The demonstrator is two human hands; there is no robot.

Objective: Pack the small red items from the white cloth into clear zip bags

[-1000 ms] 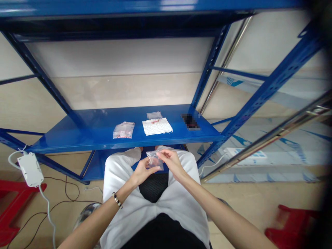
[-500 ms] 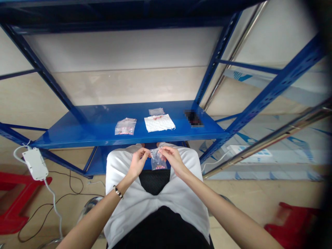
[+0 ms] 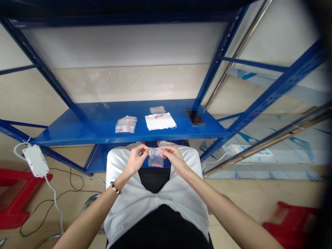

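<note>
Between my two hands hangs a small clear plastic bag (image 3: 155,159), with pink and yellowish bits lying at its bottom. My left hand (image 3: 138,156) pinches its top left corner between thumb and fingers. The top right corner is pinched by my right hand (image 3: 173,157). Both hands are over my lap, just in front of the shelf edge. On the blue shelf (image 3: 85,128) lie filled clear bags (image 3: 126,125) at the left. A crumpled white cloth or paper (image 3: 161,121) with a few small reddish bits (image 3: 158,116) lies to their right.
Flat clear bags (image 3: 157,109) lie behind the white sheet. A dark, pixelated object (image 3: 195,117) sits at the shelf's right. A white box with a cable (image 3: 35,160) hangs by the left post. Red stools (image 3: 19,197) stand on the floor at either side.
The bag has shifted slightly left and now hangs flatter, its top edge stretched between both hands. My left hand has moved a little left and up.
</note>
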